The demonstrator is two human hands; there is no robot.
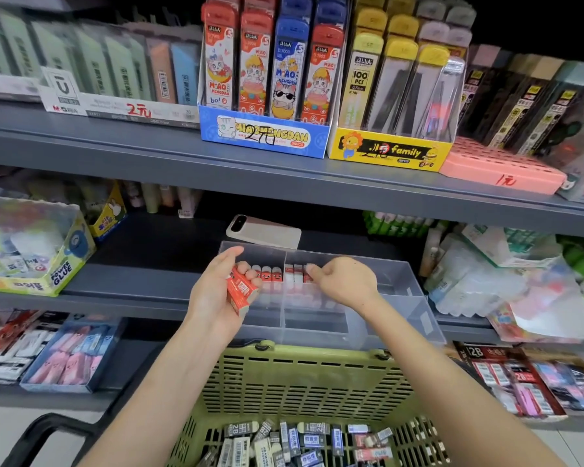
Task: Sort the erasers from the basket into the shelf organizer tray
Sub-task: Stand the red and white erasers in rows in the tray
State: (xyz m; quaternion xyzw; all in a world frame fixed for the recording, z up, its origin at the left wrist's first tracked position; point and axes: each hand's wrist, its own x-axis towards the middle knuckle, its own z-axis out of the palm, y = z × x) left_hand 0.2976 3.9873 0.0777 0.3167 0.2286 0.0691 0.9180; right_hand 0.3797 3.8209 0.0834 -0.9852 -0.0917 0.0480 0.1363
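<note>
Curling in tight, the right fingertips (312, 272) are down on the end eraser (308, 276) of the short row (295, 274) standing in the middle compartment of the clear organizer tray (415, 289). Thumb and forefinger are closed together right at its top. Is it a true pinch or just a nudge into line? I cannot tell from this angle. The right hand (346, 281) sits knuckles-up over that compartment, with bare tray floor to its right.

Across the divider (285, 291), the left hand (216, 291) has its fingers wrapped round a stack of red erasers (241, 293), thumb raised above and fingertips clamped over the upper edge. That's a firm hold. The stack lies slanted, its long axis running from upper left down to lower right, while the red row (267, 274) in the left compartment stands upright just behind those fingers.

Now the key relation: the stack lies to the left of the right fingers, close by, with only the divider between. I'd judge the right hand is nearer the free end of the middle row, so an eraser would have to pass rightward and be turned upright to join it.

Further out, the green basket (300, 375) hangs below the wrists with loose erasers (284, 439) heaped in its bottom, mostly white, grey and blue wrappers. Plenty left to sort. A phone (263, 230) lies on the shelf (149, 244) behind the tray.
</note>
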